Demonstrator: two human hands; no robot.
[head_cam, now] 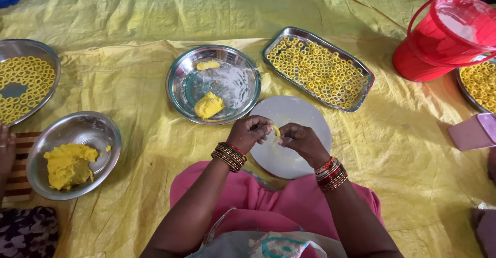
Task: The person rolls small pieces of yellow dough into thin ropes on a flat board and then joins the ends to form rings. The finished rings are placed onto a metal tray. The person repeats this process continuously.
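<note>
My left hand (250,132) and my right hand (300,140) meet over a white round plate (305,113), pinching a small strip of yellow dough (277,131) between their fingertips. Both wrists carry stacks of bangles. Just beyond the hands stands a round steel plate (243,90) holding two lumps of yellow dough (208,105). Further right lies a rectangular steel tray (269,49) filled with several small yellow dough rings (318,69).
A steel bowl (95,126) with a lump of yellow dough sits at the left, beside a steel plate of rings (46,56). A red bucket (447,36) and another plate of rings (480,85) stand at right. A yellow sheet (129,20) covers the floor. Another person's hand (6,152) rests at the left edge.
</note>
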